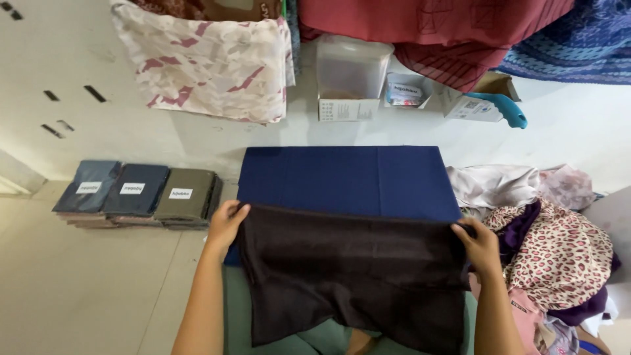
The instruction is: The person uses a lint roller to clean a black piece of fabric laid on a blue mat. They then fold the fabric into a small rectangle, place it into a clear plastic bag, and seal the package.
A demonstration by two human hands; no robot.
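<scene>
Left hand [225, 222] fingers pinched shut on dark brown cloth [348, 276] corner. Right hand [480, 246] likewise gripping opposite corner. Forearms stretched forward, apart, over navy cloth [348, 177].

Two hands, the left hand [225, 223] and right hand [480, 246], one dark brown cloth [355, 276], one navy cloth [348, 181], three folded labelled packs [138, 194], and one clear plastic box [351, 66].
</scene>
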